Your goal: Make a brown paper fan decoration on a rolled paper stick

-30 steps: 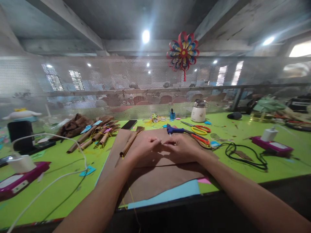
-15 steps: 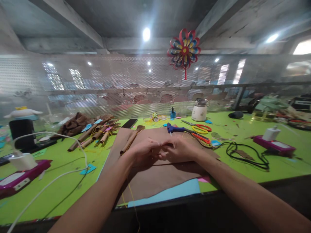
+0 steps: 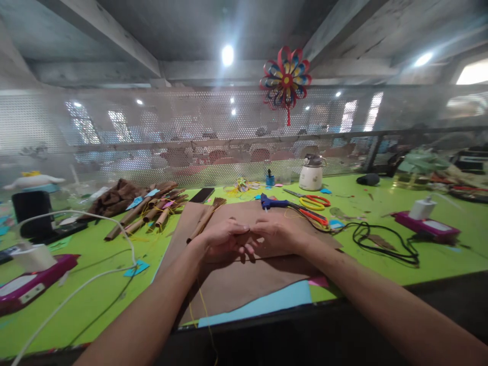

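Note:
My left hand [image 3: 224, 236] and my right hand [image 3: 277, 234] meet above the brown sheet [image 3: 224, 290], thumbs and fingertips pinched together. Something small and dark brown shows between the fingertips; its kind is too small to make out. The left hand's lower fingers curl below the pinch. On the sheet, left of my left hand, lies a rolled brown tube [image 3: 202, 226] with a frayed end. Just beyond my right hand rests a blue glue gun [image 3: 275, 202]. Yellow thread [image 3: 204, 302] hangs by my left forearm, over the table's front edge.
Scissors [image 3: 313, 202] with red and yellow handles lie at right, near a black cable [image 3: 385, 241]. Several brown rolls [image 3: 150, 211], a phone [image 3: 202, 194] and a white cable [image 3: 131, 239] are at left. A white bottle [image 3: 310, 175] stands behind. Purple power strips [image 3: 427, 226] flank the table.
My hands were clasped closer together, fingers overlapping. Now they are slightly apart, joined at the fingertips, and the small brown thing shows between them. The view has shifted slightly.

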Demonstrator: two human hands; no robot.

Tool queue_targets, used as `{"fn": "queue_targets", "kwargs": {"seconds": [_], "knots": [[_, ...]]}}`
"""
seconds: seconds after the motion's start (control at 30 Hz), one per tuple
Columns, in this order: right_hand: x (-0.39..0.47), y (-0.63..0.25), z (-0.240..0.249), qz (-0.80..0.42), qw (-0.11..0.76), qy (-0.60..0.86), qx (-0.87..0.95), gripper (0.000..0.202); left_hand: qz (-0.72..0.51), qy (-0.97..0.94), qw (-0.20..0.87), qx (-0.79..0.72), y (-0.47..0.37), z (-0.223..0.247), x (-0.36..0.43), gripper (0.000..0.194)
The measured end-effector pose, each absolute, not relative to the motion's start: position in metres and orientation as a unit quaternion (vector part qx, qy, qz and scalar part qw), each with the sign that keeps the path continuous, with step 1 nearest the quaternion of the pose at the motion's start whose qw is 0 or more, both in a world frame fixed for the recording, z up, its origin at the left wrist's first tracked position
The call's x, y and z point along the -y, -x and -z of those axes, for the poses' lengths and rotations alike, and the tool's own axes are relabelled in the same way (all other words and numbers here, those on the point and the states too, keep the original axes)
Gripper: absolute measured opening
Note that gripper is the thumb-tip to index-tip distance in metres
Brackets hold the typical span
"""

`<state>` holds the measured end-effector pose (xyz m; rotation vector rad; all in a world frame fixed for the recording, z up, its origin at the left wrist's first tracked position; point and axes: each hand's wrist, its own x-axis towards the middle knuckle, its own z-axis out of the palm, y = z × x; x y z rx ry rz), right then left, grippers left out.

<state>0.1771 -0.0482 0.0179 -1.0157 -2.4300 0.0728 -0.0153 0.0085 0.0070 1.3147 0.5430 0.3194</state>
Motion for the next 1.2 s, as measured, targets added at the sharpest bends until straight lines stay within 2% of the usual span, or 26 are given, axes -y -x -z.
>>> {"fn": "queue_targets", "kwargs": {"seconds": [0.13, 0.33, 0.87, 1.07, 1.2], "knots": [[0.051, -0.180, -0.023, -0.031, 0.254, 0.345, 0.903, 0.017, -0.176, -0.586, 0.749, -0.254, 0.017, -0.010, -0.006, 0.023], [0.041, -0.184, -0.014, -0.036, 0.290, 0.335, 0.896, 0.019, -0.174, -0.597, 0.747, -0.237, 0.018, -0.012, -0.003, 0.029], [0.038, -0.182, -0.006, 0.036, 0.284, 0.338, 0.897, 0.030, -0.196, -0.573, 0.762, -0.227, 0.018, -0.004, -0.011, 0.018], [0.043, -0.187, -0.013, -0.040, 0.309, 0.367, 0.877, 0.025, -0.210, -0.551, 0.770, -0.243, 0.018, -0.002, -0.016, 0.016], [0.031, -0.200, -0.012, -0.204, 0.383, 0.414, 0.800, 0.032, -0.218, -0.564, 0.758, -0.244, 0.017, -0.005, -0.012, 0.024]]}}
